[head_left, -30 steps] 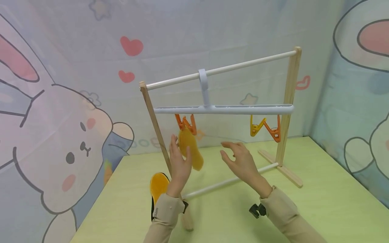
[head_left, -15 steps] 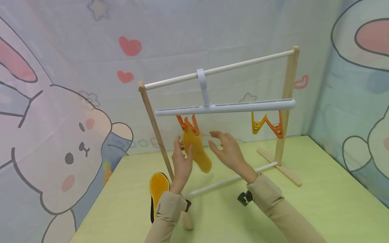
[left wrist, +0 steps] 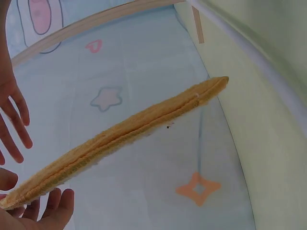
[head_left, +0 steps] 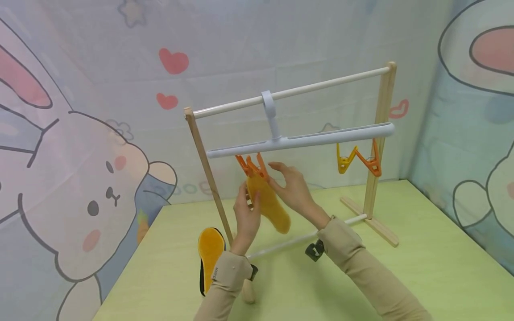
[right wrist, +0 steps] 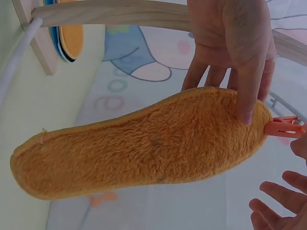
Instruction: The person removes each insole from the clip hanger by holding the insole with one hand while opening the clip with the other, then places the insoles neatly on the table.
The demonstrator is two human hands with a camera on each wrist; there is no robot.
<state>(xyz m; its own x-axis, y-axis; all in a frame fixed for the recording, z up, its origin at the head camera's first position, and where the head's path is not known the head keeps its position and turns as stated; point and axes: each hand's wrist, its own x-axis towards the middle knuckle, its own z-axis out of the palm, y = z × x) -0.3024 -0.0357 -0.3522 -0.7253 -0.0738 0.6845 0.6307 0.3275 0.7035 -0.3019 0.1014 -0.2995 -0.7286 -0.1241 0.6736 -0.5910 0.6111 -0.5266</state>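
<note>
A fuzzy yellow insole [head_left: 270,205] hangs tilted under the left part of the white hanger [head_left: 305,141], its upper end at an orange clip [head_left: 261,168]. My left hand [head_left: 246,218] pinches that upper end; in the right wrist view its thumb [right wrist: 245,108] lies on the plush face and the fingers go behind. My right hand [head_left: 296,191] is close to the clip from the right. Its thumb [right wrist: 300,146] is near the clip and its other fingers [right wrist: 280,196] are spread, holding nothing. A second orange clip [head_left: 242,164] hangs beside the first.
The hanger hooks over the top bar [head_left: 329,83] of a wooden-sided rack [head_left: 383,102]. At its right end hang a yellow clip [head_left: 344,162] and an orange clip [head_left: 373,164]. More insoles [head_left: 210,254] stand at the left, partly behind the left sleeve.
My right hand has moved left to the clip. My left hand has shifted slightly right and taken hold of the insole, which swung right. The hanger has tilted, right end higher.
</note>
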